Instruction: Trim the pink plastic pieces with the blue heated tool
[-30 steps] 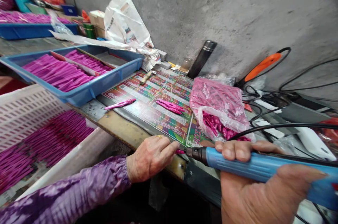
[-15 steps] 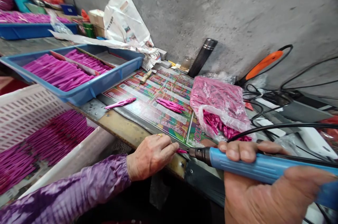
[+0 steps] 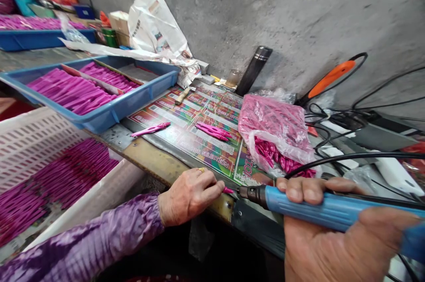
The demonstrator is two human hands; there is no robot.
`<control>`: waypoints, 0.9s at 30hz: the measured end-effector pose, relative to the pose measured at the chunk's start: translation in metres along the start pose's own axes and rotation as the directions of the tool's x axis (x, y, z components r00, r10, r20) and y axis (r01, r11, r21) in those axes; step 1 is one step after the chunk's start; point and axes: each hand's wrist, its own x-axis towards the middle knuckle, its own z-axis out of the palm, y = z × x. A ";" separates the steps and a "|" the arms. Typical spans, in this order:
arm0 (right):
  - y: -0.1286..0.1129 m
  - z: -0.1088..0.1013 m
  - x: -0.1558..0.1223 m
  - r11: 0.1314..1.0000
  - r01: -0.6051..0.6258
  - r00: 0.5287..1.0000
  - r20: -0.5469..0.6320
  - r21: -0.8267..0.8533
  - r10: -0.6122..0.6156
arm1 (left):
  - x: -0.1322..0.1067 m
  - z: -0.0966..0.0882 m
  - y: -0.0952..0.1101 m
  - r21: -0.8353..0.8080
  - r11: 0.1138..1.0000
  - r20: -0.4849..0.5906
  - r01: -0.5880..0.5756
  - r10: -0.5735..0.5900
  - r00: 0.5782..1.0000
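Note:
My left hand (image 3: 192, 195) is closed at the table's front edge, pinching a slim pink plastic piece (image 3: 227, 190). Only the tip of that piece shows past my fingers; the rest is hidden. In my right hand (image 3: 335, 237) lies a blue electric screwdriver (image 3: 308, 204), held almost level and pointing left. Its bit is at the tip of the pink piece; I cannot tell whether they touch. Beyond my hands, a few slim pink pieces (image 3: 214, 131) rest on the printed mat (image 3: 189, 140), with more pink pieces (image 3: 151, 129) to their left.
A clear bag (image 3: 272, 118) of small pink parts lies behind the screwdriver. Left stands a blue divided tray (image 3: 99, 118) of pink pieces, above a white basket (image 3: 29, 129) holding more. Black cables (image 3: 332, 158), an orange-handled tool (image 3: 332, 79) and a dark cylinder (image 3: 254, 69) are near the wall.
The screwdriver and my right hand have shifted very slightly right, and its bit is a little farther from my left fingers. My left hand keeps its pinch.

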 end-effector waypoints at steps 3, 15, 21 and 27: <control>0.002 -0.003 -0.001 1.000 0.005 1.000 0.030 0.002 -0.005 | -0.001 -0.002 0.000 0.009 1.000 0.015 -0.014 0.013 1.000; 0.005 -0.005 -0.002 1.000 0.013 0.998 0.054 0.013 -0.014 | 0.001 -0.003 0.002 0.041 0.999 0.076 -0.012 0.009 0.997; 0.006 -0.005 -0.002 1.000 0.009 0.998 0.057 0.021 -0.010 | -0.002 -0.002 0.001 0.030 1.000 0.047 -0.008 0.007 0.999; 0.005 -0.007 -0.003 1.000 0.019 0.997 0.069 0.021 -0.020 | -0.002 -0.002 0.001 0.001 1.000 0.005 -0.023 0.023 1.000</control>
